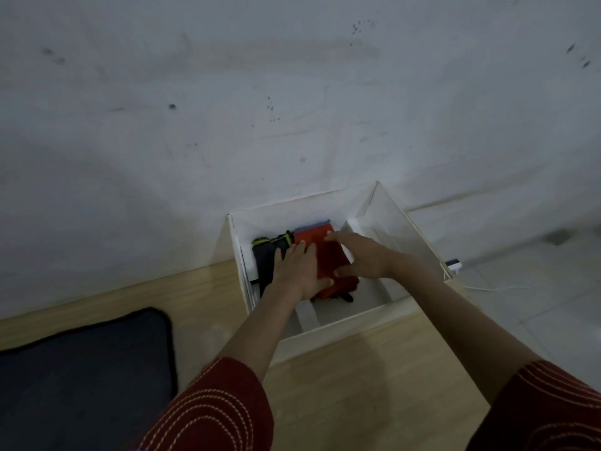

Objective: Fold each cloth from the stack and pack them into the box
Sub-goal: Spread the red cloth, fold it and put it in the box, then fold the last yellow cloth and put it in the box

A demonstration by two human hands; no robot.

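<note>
A white open box stands on the wooden surface against the wall. Inside it lies a folded red cloth, with a bluish cloth edge showing behind it. A dark cloth with yellow-green trim lies to its left. My left hand rests flat, fingers apart, on the left part of the red cloth. My right hand lies over the cloth's right edge, with the thumb against its near side. The cloth stack is not in view.
A dark cushion or mat lies at the near left on the wooden surface. A marked white wall rises right behind the box. To the right is a tiled floor with a white cable and a small device.
</note>
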